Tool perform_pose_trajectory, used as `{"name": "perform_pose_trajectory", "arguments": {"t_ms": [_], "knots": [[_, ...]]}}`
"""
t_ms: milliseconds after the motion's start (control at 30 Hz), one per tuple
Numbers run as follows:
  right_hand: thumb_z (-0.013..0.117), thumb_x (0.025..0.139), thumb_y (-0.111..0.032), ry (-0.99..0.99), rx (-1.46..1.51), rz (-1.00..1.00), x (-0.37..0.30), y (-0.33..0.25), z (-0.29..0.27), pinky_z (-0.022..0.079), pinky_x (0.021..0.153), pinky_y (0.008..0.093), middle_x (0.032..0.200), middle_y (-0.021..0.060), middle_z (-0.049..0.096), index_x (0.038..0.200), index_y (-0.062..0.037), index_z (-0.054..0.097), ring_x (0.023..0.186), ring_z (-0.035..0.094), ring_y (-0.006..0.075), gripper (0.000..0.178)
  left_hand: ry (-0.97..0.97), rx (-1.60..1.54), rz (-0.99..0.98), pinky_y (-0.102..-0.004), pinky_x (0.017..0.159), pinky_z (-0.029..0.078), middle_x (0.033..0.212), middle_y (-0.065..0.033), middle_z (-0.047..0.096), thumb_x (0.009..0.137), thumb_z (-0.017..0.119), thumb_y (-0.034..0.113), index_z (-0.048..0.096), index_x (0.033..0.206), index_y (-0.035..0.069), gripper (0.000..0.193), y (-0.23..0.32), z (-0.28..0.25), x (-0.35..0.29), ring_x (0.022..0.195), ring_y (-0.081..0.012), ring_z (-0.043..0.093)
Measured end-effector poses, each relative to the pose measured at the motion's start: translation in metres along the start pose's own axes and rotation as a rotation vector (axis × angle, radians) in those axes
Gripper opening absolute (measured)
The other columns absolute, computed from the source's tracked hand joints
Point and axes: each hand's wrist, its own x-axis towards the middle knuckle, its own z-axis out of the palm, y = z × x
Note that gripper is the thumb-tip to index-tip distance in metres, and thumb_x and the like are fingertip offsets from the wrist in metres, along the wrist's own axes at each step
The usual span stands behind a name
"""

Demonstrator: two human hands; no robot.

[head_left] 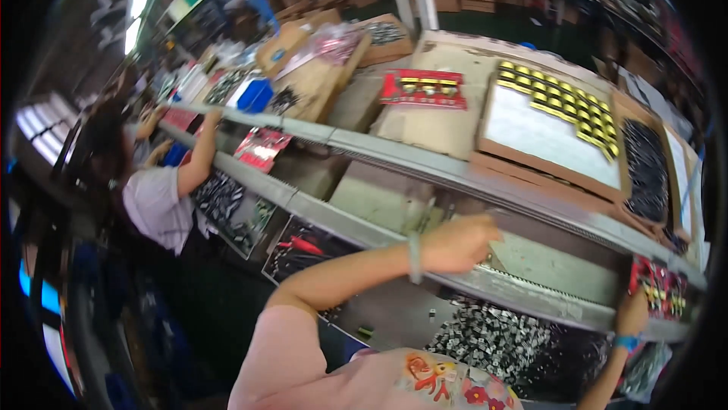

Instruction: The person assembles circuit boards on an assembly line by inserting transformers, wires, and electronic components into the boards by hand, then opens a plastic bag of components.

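My left hand (459, 245), a pale bracelet at its wrist, is raised over the conveyor channel in the middle, with its fingers curled closed. It is somewhat blurred, and whatever may be between the fingertips is too small to make out. At the far right, my right hand (632, 311) grips the near edge of a red plastic tray (644, 273) with gold and dark parts in it. That tray lies across the conveyor channel (546, 262). Beyond the rail, a cardboard box (550, 165) holds rows of gold cylindrical parts (561, 103) on a white sheet.
Another red tray (423, 89) with gold parts lies on the far board. A red package (262, 148) sits in the channel farther left, near a co-worker's arm (199, 156). Small metal parts (489, 334) are heaped below the near rail. A box of black parts (644, 171) stands right.
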Motion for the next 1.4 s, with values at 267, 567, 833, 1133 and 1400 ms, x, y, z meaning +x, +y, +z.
{"name": "perform_pose_trajectory", "arguments": {"t_ms": [267, 567, 833, 1133, 1400], "knots": [[0.070, 0.089, -0.010, -0.013, -0.174, 0.090, 0.079, 0.182, 0.097, 0.055, 0.073, 0.0552, 0.095, 0.0276, 0.069, 0.110, -0.0010, 0.054, 0.090, 0.069, 0.0463, 0.028, 0.553, 1.040, -0.849, -0.0484, 0.076, 0.058, 0.091, -0.0170, 0.072, 0.081, 0.066, 0.017, 0.076, 0.087, 0.009, 0.014, -0.152, -0.148, -0.158, 0.090, -0.0370, 0.071], [0.052, 0.099, -0.006, 0.227, -0.390, 0.152, 0.081, 0.201, 0.149, 0.059, 0.059, 0.0489, 0.088, 0.0201, 0.073, 0.112, -0.0062, 0.052, 0.076, 0.074, 0.0382, 0.013, 0.451, 1.243, -1.356, -0.0429, 0.093, 0.049, 0.115, -0.0106, 0.074, 0.087, 0.070, 0.025, 0.079, 0.099, 0.014, 0.018, -0.226, -0.210, -0.217, 0.112, -0.0312, 0.068], [0.028, 0.107, -0.032, -0.086, -0.205, 0.301, 0.083, 0.178, 0.126, 0.054, 0.069, 0.0565, 0.098, 0.0235, 0.073, 0.123, -0.0095, 0.055, 0.086, 0.071, 0.0445, 0.038, 0.089, 1.384, -1.279, -0.0392, 0.081, 0.052, 0.099, -0.0041, 0.079, 0.092, 0.064, 0.017, 0.081, 0.097, 0.021, 0.018, -0.231, -0.221, -0.204, 0.096, -0.0238, 0.076], [0.034, 0.108, -0.028, 0.067, -0.103, 0.216, 0.096, 0.223, 0.164, 0.053, 0.064, 0.0572, 0.093, 0.0274, 0.072, 0.121, -0.0080, 0.054, 0.085, 0.071, 0.0472, 0.032, 0.009, 1.364, -1.038, -0.0393, 0.081, 0.052, 0.093, -0.0060, 0.078, 0.085, 0.070, 0.018, 0.079, 0.093, 0.019, 0.012, -0.198, -0.182, -0.167, 0.093, -0.0247, 0.075], [0.049, 0.101, -0.013, 0.132, -0.119, 0.251, 0.085, 0.230, 0.176, 0.054, 0.059, 0.0573, 0.084, 0.0285, 0.071, 0.124, -0.0056, 0.051, 0.077, 0.071, 0.0469, 0.024, -0.134, 1.327, -0.908, -0.0405, 0.083, 0.051, 0.091, -0.0084, 0.078, 0.086, 0.068, 0.018, 0.078, 0.090, 0.016, 0.011, -0.146, -0.143, -0.136, 0.092, -0.0266, 0.074]]}}
